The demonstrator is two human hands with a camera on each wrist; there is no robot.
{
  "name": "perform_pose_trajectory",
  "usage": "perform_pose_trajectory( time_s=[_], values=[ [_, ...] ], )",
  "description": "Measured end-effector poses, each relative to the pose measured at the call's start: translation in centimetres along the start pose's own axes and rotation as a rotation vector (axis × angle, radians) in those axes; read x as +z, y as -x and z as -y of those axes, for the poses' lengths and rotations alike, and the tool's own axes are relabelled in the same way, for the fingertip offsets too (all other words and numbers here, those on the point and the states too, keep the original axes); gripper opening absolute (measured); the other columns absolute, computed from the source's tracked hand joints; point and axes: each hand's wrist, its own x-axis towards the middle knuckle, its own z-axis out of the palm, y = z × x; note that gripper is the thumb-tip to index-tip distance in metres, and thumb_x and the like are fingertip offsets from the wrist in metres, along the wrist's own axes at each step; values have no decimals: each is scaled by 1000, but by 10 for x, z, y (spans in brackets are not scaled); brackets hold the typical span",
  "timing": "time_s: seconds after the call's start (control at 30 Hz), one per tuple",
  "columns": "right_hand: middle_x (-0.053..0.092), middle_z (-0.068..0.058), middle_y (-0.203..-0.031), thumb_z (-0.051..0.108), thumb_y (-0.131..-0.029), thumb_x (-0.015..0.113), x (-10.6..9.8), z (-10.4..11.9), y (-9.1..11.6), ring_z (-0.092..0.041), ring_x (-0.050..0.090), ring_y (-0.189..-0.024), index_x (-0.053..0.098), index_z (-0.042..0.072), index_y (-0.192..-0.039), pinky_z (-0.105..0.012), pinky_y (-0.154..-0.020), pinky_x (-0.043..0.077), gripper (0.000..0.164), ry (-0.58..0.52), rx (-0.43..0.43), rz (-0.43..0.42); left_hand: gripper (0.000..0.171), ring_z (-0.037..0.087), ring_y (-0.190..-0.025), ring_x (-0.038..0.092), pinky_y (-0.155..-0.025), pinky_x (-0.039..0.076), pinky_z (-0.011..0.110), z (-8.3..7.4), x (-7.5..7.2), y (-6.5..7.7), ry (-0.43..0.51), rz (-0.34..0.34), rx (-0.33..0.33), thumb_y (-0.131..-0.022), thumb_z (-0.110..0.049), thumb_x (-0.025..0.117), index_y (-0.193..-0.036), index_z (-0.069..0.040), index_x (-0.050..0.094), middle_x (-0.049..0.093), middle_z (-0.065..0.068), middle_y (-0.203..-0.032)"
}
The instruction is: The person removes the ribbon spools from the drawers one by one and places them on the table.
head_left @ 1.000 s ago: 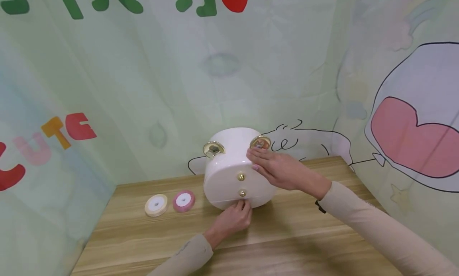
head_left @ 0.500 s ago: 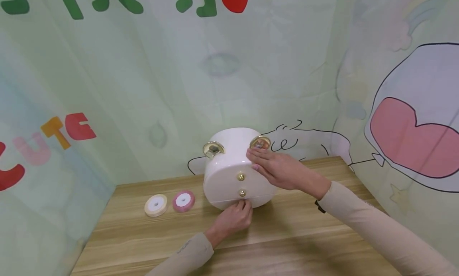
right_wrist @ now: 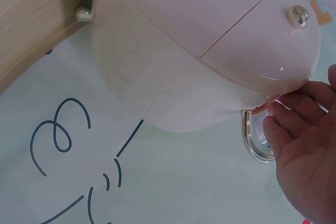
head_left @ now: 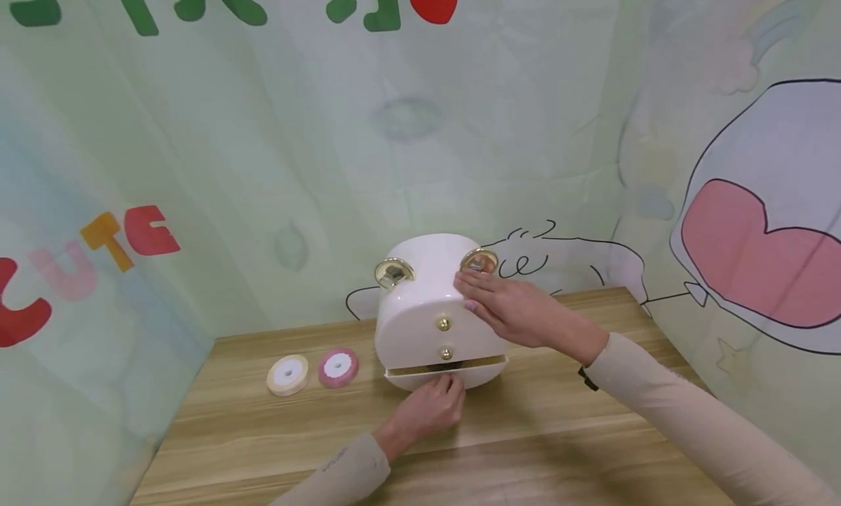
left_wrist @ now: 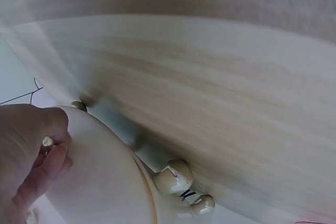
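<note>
The white box stands on short feet toward the back of the worktop, its low drawer partly out; a dark patch in the gap is too small to make out. Two upper knobs sit above the drawer, and gold ears rise from the top. To the left, a cream spool and a pink spool lie flat, just apart. The worktop is pale, streaked wood, backed by light green cloth with green shapes, a red heart, coloured letters at left and a balloon at right. The left hand reaches in low from the front, fingers and thumb pinching the drawer's knob. The right hand comes from the right, fingers extended together, resting on the box's upper edge beside the right ear.
</note>
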Motion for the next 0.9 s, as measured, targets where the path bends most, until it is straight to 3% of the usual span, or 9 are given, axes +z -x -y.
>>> perform_pose_trajectory(
  time_s=[0.37, 0.6, 0.9],
  values=[
    [52, -10, -160, 30, -111, 49, 2, 1, 1, -28, 49, -150, 53, 6, -152, -48, -118, 47, 48, -12, 1, 3, 57, 15, -76, 62, -66, 57, 22, -9, -20, 3, 29, -18, 25, -102, 9, 20, -93, -4, 75, 65, 6, -90],
    [53, -11, -159, 30, -111, 50, 3, 1, 1, -28, 50, -149, 54, 5, -152, -48, -118, 46, 48, -5, -4, -13, 57, 13, -75, 59, -64, 56, 21, -15, -32, 5, 83, 1, 2, -101, 9, 20, -95, -4, 75, 64, 6, -90],
    [52, -11, -160, 31, -111, 48, 1, 1, 1, -28, 50, -150, 53, 6, -152, -48, -118, 47, 49, 1, 6, -7, 60, 14, -75, 59, -68, 57, 22, -22, -48, 8, 134, 42, 19, -99, 8, 16, -96, -5, 75, 65, 5, -91]
  ],
)
